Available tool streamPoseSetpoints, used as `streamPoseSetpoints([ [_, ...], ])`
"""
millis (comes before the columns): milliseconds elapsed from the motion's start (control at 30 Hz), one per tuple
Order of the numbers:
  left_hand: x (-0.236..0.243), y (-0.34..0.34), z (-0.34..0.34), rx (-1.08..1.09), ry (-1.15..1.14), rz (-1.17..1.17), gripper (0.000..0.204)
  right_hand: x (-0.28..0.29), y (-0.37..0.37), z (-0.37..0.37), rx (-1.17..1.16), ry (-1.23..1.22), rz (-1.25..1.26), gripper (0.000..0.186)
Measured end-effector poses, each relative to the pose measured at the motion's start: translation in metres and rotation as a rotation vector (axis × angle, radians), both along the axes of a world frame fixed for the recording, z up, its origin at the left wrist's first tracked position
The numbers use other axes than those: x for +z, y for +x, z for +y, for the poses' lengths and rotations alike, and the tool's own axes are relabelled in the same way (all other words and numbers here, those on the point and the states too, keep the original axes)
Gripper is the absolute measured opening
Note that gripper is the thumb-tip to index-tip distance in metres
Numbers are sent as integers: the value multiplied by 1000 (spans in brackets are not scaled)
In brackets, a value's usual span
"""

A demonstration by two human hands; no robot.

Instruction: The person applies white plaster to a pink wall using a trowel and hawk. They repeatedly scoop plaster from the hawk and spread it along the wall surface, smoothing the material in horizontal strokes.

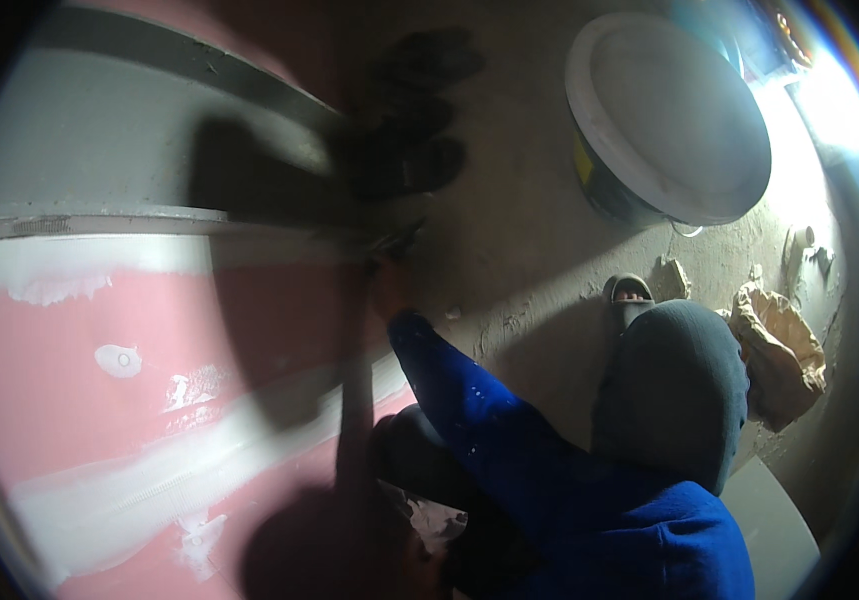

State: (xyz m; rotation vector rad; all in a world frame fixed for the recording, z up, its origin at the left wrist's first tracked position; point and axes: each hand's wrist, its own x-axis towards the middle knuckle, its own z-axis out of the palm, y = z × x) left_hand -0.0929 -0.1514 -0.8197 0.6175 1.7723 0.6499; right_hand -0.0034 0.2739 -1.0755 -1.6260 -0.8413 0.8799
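My right hand [389, 287], at the end of a blue sleeve, reaches across to the base of the pink wall board [149, 330]. It lies in deep shadow, its fingers seemingly closed. A narrow dark shape [404, 240] shows just beyond the fingers, its kind too dim to make out. White filler bands [169, 480] and patches mark the board. Low in the view, a bit of skin, apparently my left hand [422, 560], shows in the dark beside a pale, smeared flat piece [436, 522]. Its fingers are hidden.
A large bucket with a grey-white lid [664, 115] stands on the rough floor at the far right. Crumpled brown paper [779, 350] lies beside my bent knee [674, 385]. Dark footwear [414, 165] rests near the wall. A bright lamp [834, 105] glares from the upper right.
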Motion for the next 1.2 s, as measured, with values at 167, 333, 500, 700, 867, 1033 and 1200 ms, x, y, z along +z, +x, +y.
streamPoseSetpoints([
  [167, 5, 6, 0, 11, -14, -3, 54, 30, 5, 8, 223, -154, -36, 35],
  [333, 10, 8, -2, 20, -19, 2, 52, 82, -11, 22, 110, 4, 321, 33],
  [500, 15, 12, -1, 45, -36, 2, 50, 156, -28, 41, -332, 27, 1334, 34],
  [700, 19, 13, -2, 70, -43, 5, 49, 122, 0, -36, 21, 103, 344, 31],
  [867, 12, 8, -5, 31, 59, 14, 52, -3, 26, -34, 36, 443, 708, 32],
  [1033, 6, 10, -7, 67, 117, -117, 53, -49, 46, -13, 190, 383, 545, 51],
  [1200, 11, 12, -7, 68, 139, -133, 56, -5, 71, 2, 173, 184, 131, 48],
])
